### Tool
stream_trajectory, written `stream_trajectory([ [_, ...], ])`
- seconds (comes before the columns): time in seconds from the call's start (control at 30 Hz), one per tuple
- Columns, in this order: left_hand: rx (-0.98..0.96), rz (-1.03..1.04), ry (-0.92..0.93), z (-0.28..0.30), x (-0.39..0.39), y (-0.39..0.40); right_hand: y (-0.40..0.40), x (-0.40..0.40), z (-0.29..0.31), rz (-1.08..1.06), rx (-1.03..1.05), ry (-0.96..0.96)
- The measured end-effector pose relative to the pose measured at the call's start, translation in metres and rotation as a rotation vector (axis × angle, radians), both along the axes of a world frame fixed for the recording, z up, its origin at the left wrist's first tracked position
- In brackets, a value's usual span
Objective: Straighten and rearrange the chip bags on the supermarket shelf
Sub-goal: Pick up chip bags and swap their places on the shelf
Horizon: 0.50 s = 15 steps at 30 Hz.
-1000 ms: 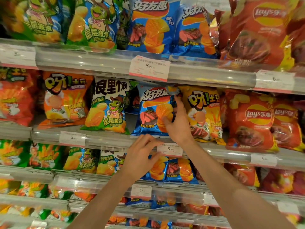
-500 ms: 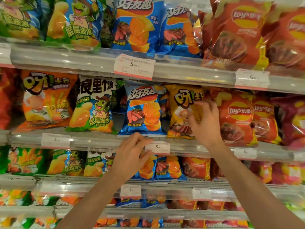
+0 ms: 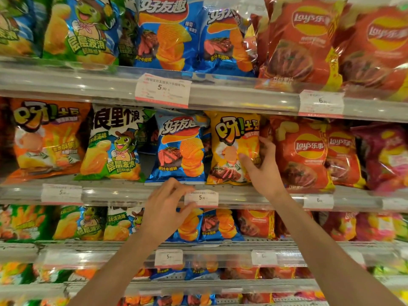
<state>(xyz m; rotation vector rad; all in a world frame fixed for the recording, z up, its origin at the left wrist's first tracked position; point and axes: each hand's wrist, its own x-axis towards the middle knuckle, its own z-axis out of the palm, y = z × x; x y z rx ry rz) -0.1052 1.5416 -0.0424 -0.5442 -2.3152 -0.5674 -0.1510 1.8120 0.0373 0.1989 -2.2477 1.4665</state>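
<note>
From the head view, my right hand (image 3: 263, 166) has its grip closed round the right edge of the yellow chip bag (image 3: 234, 149), standing on the middle shelf (image 3: 132, 191) between one blue bag (image 3: 181, 149) and the red bags (image 3: 302, 155). My left hand (image 3: 164, 208) hangs loose, holding nothing, by the price tag (image 3: 201, 198). Pulling sideways could topple the leaning blue bag. That row shows two red bags.

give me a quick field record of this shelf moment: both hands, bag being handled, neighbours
right hand: grips the yellow chip bag at its right edge, thumb across the front
left hand: fingers curled at the shelf rail, touching the price tag
bag's left neighbour: blue chip bag, upright
bag's right neighbour: red Lay's bag
shelf level: middle
</note>
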Motion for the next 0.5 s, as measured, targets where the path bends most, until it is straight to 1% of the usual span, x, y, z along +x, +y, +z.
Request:
stream_trajectory([
  [0.2, 0.008, -0.007, -0.009, -0.0003, 0.0007, 0.0001, 0.0016, 0.0014, -0.0026, -0.008, 0.088, 0.055],
  [0.5, 0.027, -0.027, -0.042, 0.0014, 0.0033, -0.0022, 0.0002, -0.0039, -0.0094, -0.061, 0.111, 0.032],
])
